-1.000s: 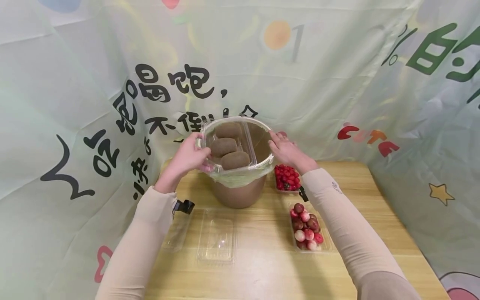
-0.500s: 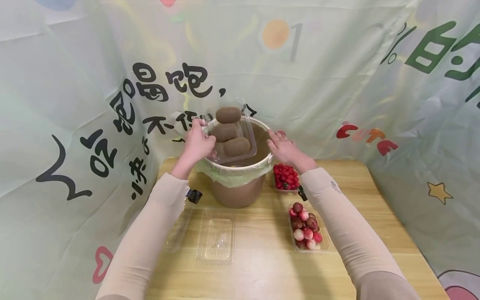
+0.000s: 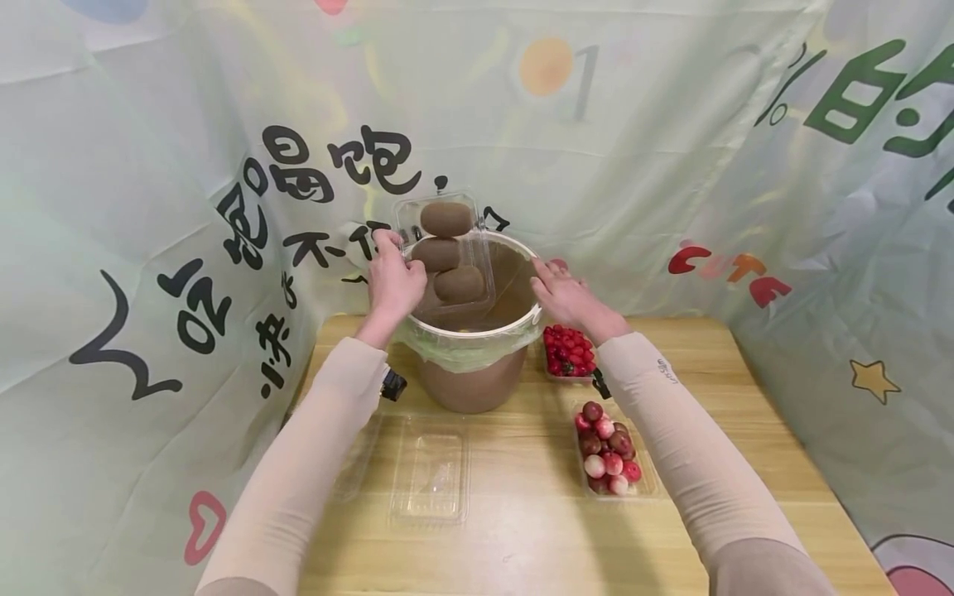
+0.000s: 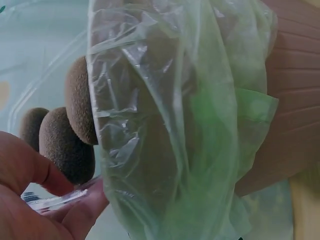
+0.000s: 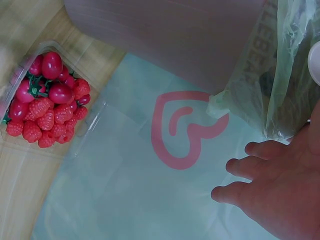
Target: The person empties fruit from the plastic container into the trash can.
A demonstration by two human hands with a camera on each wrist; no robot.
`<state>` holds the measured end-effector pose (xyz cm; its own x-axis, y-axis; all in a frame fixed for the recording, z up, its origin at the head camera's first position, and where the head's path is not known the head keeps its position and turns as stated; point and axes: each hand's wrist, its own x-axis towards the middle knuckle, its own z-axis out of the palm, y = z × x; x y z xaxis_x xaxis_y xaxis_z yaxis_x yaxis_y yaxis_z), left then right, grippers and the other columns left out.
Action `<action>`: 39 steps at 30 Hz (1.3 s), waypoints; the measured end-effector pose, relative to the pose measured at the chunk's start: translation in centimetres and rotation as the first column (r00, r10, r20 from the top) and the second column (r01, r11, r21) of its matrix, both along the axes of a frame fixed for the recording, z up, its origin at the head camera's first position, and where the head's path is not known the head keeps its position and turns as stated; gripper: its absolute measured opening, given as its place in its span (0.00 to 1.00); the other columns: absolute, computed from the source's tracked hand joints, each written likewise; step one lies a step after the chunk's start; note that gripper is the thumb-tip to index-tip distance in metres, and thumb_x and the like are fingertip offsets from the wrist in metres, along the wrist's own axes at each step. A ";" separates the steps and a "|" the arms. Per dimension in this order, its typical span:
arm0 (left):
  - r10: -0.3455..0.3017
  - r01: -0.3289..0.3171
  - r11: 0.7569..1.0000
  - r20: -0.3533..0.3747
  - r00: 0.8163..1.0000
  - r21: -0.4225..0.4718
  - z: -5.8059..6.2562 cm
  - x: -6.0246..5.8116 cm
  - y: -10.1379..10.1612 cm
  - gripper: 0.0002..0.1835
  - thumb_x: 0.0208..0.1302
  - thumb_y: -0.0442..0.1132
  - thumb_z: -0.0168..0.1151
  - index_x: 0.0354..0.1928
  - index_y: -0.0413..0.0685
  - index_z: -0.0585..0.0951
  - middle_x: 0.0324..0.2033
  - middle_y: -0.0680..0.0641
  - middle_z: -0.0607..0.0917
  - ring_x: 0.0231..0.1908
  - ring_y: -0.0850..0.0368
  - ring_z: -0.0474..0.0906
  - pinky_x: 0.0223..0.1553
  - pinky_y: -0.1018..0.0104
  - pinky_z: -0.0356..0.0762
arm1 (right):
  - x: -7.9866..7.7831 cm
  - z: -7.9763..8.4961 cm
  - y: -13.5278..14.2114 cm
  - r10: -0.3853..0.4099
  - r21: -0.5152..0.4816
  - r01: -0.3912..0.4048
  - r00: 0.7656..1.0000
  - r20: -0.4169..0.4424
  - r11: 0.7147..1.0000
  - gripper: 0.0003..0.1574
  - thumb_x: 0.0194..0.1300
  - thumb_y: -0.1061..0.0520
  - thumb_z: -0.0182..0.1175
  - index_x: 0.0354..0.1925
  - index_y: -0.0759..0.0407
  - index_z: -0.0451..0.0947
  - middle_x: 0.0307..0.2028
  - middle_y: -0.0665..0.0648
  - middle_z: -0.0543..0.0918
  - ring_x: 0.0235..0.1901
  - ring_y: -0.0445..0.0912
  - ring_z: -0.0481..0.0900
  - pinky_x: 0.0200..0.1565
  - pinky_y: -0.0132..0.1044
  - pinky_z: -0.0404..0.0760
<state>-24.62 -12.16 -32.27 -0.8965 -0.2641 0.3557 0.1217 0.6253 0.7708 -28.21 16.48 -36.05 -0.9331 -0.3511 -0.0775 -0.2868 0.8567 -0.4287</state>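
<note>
My left hand [image 3: 395, 281] pinches the left edge of a clear plastic container [image 3: 486, 277] between thumb and fingers. Three brown fuzzy kiwis [image 3: 436, 253] lie in it, and it is held tilted over the left and far part of a brown bin [image 3: 473, 387]. A pale green bag [image 4: 205, 120] lines the bin and hangs over its rim. On the bin's right rim rests my right hand [image 3: 568, 296]; in the right wrist view its fingers [image 5: 240, 192] are stretched out and spread. The bottom of the bin is mostly hidden.
Right of the bin stand a clear box of red berries and small tomatoes [image 3: 570, 352] and a box of plums [image 3: 609, 451]. Clear plastic trays [image 3: 431, 476] lie on the wooden table [image 3: 522, 530] at the front left. Printed cloth [image 3: 633, 108] encloses the table.
The container of kiwis has risen from the bin's mouth, tilted and shifted slightly left with my left hand. My right hand stays on the rim.
</note>
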 end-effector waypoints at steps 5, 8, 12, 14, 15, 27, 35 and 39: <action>0.045 -0.045 0.999 -0.005 0.999 -0.028 -0.2 -0.2 0.3 0.20 0.62 0.31 0.51 0.56 0.43 0.64 0.27 0.38 0.76 0.34 0.33 0.76 0.37 0.39 0.74 | 0.0 0.0 0.0 0.002 -0.001 -0.002 1.000 0.002 1.000 0.42 0.85 0.41 0.29 0.86 0.52 0.36 0.84 0.70 0.43 0.83 0.69 0.40 0.79 0.72 0.38; 0.063 -0.063 0.997 -0.006 0.998 -0.035 -0.3 -0.2 0.4 0.19 0.62 0.31 0.51 0.55 0.43 0.64 0.28 0.37 0.77 0.34 0.33 0.76 0.36 0.39 0.74 | 0.0 0.0 0.0 0.001 0.002 -0.001 1.000 0.001 1.000 0.42 0.85 0.41 0.29 0.86 0.53 0.36 0.84 0.70 0.43 0.83 0.69 0.41 0.79 0.72 0.39; 0.087 -0.087 0.996 -0.009 0.996 -0.031 -0.6 -0.3 0.4 0.17 0.64 0.32 0.53 0.54 0.44 0.65 0.31 0.35 0.79 0.35 0.33 0.76 0.38 0.38 0.75 | 0.1 0.1 -0.1 0.001 -0.003 -0.001 1.000 0.004 1.000 0.42 0.85 0.41 0.29 0.86 0.53 0.37 0.84 0.70 0.43 0.83 0.69 0.41 0.79 0.73 0.38; 0.096 -0.097 0.995 -0.013 0.995 -0.031 -0.7 -0.4 0.4 0.16 0.65 0.33 0.53 0.53 0.44 0.66 0.32 0.35 0.79 0.36 0.33 0.76 0.39 0.38 0.75 | 0.1 0.1 -0.1 0.002 -0.004 -0.002 1.000 0.007 1.000 0.42 0.85 0.41 0.29 0.86 0.54 0.37 0.84 0.70 0.43 0.83 0.69 0.40 0.79 0.73 0.38; 0.098 -0.099 0.995 -0.016 0.995 -0.030 -0.7 -0.4 0.4 0.15 0.65 0.33 0.53 0.53 0.44 0.66 0.32 0.35 0.79 0.36 0.33 0.76 0.39 0.38 0.75 | 0.2 0.2 -0.1 0.002 -0.004 -0.002 1.000 0.008 1.000 0.42 0.85 0.41 0.29 0.86 0.54 0.37 0.84 0.70 0.43 0.83 0.69 0.40 0.79 0.73 0.38; 0.152 -0.152 0.988 -0.074 0.986 0.012 -1.2 -0.9 0.2 0.09 0.66 0.34 0.55 0.43 0.45 0.66 0.29 0.42 0.73 0.35 0.34 0.73 0.39 0.40 0.72 | 0.4 0.3 -0.2 -0.005 -0.020 0.005 1.000 0.004 1.000 0.42 0.85 0.41 0.30 0.86 0.54 0.38 0.84 0.70 0.44 0.83 0.69 0.41 0.79 0.72 0.39; 0.093 -0.091 0.995 -0.072 0.993 0.028 -1.2 -1.1 0.0 0.20 0.67 0.32 0.53 0.61 0.47 0.72 0.32 0.38 0.83 0.36 0.35 0.77 0.43 0.40 0.77 | 0.4 0.3 0.0 -0.004 -0.016 0.004 1.000 0.005 1.000 0.42 0.85 0.41 0.29 0.86 0.54 0.36 0.84 0.70 0.42 0.83 0.70 0.40 0.79 0.72 0.38; 0.075 -0.073 0.997 -0.058 0.996 0.026 -1.5 -1.1 0.0 0.23 0.67 0.31 0.54 0.65 0.45 0.72 0.32 0.37 0.83 0.37 0.36 0.76 0.44 0.41 0.77 | 0.4 0.4 0.0 -0.003 -0.012 0.003 1.000 0.007 1.000 0.42 0.85 0.40 0.29 0.86 0.53 0.36 0.84 0.70 0.42 0.83 0.69 0.40 0.79 0.72 0.38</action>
<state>-25.74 -12.13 -33.75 -0.8518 -0.3382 0.4000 0.1212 0.6157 0.7786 -27.79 16.45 -35.70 -0.9337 -0.3492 -0.0795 -0.2812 0.8522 -0.4412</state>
